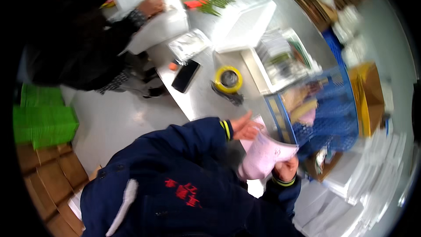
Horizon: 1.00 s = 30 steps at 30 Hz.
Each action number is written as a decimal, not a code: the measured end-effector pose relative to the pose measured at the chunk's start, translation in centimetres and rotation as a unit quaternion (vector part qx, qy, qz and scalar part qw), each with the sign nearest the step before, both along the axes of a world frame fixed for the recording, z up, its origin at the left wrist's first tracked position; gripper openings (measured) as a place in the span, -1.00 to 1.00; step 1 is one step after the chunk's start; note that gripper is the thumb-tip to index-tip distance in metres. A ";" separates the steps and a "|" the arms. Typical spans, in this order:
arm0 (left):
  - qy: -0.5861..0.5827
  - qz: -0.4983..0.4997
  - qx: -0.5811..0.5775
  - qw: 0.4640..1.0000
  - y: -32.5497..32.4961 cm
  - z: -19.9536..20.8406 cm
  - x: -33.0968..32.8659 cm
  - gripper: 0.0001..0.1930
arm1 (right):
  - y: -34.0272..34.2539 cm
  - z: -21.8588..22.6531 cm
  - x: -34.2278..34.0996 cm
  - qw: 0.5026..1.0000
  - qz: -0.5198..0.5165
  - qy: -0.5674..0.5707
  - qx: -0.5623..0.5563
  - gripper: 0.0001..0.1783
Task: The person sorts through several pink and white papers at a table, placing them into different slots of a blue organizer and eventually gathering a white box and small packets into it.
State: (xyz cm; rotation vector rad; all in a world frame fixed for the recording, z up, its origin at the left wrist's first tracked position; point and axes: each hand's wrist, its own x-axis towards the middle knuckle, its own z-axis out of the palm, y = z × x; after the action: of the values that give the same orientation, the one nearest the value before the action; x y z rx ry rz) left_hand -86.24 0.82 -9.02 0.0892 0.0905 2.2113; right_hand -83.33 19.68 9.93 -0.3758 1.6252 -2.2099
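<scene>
We see the right hand pinching a curved pink paper sheet, likely to steady it; whether the left hand grips, we cannot tell.

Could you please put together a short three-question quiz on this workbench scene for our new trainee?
1. What does the person's right hand hold?
2. True or false: the black phone lies on the metal table, to the left of the yellow tape roll in the picture.
3. How does the white box beside the blue plastic basket stand: A) shut, B) open with things inside, or C) upside down?

Key:
1. A thin pink sheet, gripped near its edge.
2. True.
3. B.
</scene>
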 end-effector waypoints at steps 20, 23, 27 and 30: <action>0.144 0.053 -0.385 0.910 -2.8 5.5 -1.2 -0.68 | 9.7 -6.2 0.4 0.956 -0.237 -0.134 0.110 -0.75; 0.189 0.049 -0.409 0.891 -2.8 5.4 -2.2 -0.69 | 10.1 -6.3 0.4 0.948 -0.245 -0.134 0.155 -0.76; 0.216 0.043 -0.434 0.874 -2.8 5.8 -3.0 -0.69 | 10.1 -6.2 0.4 0.941 -0.249 -0.130 0.187 -0.78; 0.218 0.050 -0.433 0.873 -2.7 6.2 -3.2 -0.67 | 10.0 -6.0 0.4 0.939 -0.248 -0.119 0.208 -0.77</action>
State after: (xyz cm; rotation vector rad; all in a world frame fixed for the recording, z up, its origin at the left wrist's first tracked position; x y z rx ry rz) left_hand -89.49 -1.92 -2.78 0.0800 1.3399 2.0123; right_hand -82.97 29.67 3.93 0.4476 2.1461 -2.0331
